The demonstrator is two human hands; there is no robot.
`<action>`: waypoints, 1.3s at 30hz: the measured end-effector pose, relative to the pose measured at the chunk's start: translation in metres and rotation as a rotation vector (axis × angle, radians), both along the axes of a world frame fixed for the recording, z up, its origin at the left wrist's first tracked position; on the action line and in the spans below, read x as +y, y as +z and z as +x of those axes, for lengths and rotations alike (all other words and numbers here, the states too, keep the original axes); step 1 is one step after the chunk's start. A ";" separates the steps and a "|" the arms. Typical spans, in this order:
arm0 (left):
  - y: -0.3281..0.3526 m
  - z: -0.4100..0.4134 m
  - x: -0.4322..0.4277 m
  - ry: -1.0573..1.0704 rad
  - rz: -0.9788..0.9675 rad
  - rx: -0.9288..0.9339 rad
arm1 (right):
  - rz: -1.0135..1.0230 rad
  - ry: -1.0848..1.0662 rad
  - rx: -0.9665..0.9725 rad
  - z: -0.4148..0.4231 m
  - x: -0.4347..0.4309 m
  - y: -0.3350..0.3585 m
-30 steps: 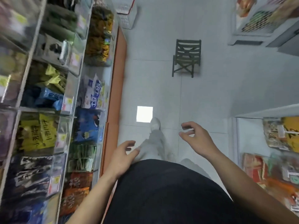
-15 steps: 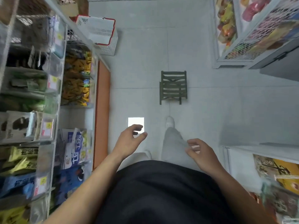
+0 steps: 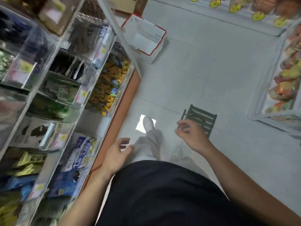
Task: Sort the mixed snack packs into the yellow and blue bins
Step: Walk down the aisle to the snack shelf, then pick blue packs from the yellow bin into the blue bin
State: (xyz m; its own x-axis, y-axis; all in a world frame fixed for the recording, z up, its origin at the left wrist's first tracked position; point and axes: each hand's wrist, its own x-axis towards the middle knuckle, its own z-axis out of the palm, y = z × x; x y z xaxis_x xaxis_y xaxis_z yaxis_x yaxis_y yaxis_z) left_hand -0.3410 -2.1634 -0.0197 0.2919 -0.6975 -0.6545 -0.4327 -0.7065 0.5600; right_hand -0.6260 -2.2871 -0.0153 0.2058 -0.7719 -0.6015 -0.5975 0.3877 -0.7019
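Note:
I walk along a shop aisle. My left hand (image 3: 116, 154) hangs in front of my waist with loosely curled fingers and holds nothing. My right hand (image 3: 192, 134) is raised a little further forward, fingers relaxed and empty. Snack packs fill the clear shelf compartments on the left: yellow packs (image 3: 110, 88), white and blue packs (image 3: 81, 152), dark blue packs (image 3: 65, 183). No yellow or blue bin is in view.
A white shopping basket with red rim (image 3: 146, 41) stands on the floor by the shelf end. A small dark green stool (image 3: 202, 119) stands in the aisle ahead. A white rack of colourful bags (image 3: 286, 79) lines the right side.
I have stepped forward and the view has tilted; the stool and basket are nearer. My right hand rose and my left hand dropped back. Both stay empty.

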 end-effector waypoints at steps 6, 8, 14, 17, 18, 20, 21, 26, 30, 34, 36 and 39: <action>-0.014 0.044 -0.100 0.063 -0.040 0.039 | -0.002 0.108 0.052 0.057 -0.092 -0.005; -0.011 0.060 -0.142 0.063 -0.092 0.023 | -0.021 0.172 0.067 0.077 -0.129 0.002; -0.011 0.090 -0.230 0.162 -0.113 0.033 | -0.105 0.367 0.074 0.136 -0.238 0.010; -0.031 0.099 -0.256 0.236 -0.082 -0.025 | -0.088 0.508 0.028 0.172 -0.293 -0.012; -0.042 0.101 -0.262 0.268 -0.061 -0.047 | -0.081 0.561 0.016 0.185 -0.310 -0.025; -0.069 0.106 -0.275 0.364 -0.006 -0.072 | -0.063 0.688 0.001 0.212 -0.340 -0.057; -0.084 0.107 -0.281 0.415 0.023 -0.068 | -0.058 0.752 -0.002 0.226 -0.352 -0.075; -0.194 0.132 -0.312 0.649 0.072 -0.143 | -0.122 1.076 -0.010 0.301 -0.400 -0.199; -0.298 0.168 -0.311 0.676 0.001 -0.431 | -0.292 1.226 -0.150 0.376 -0.403 -0.306; -0.391 0.192 -0.288 0.583 -0.055 -0.690 | -0.524 1.283 -0.373 0.435 -0.387 -0.394; -0.423 0.200 -0.281 0.564 -0.071 -0.763 | -0.579 1.316 -0.464 0.449 -0.380 -0.427; -0.449 0.202 -0.276 0.651 -0.180 -0.810 | -0.671 1.347 -0.481 0.448 -0.373 -0.459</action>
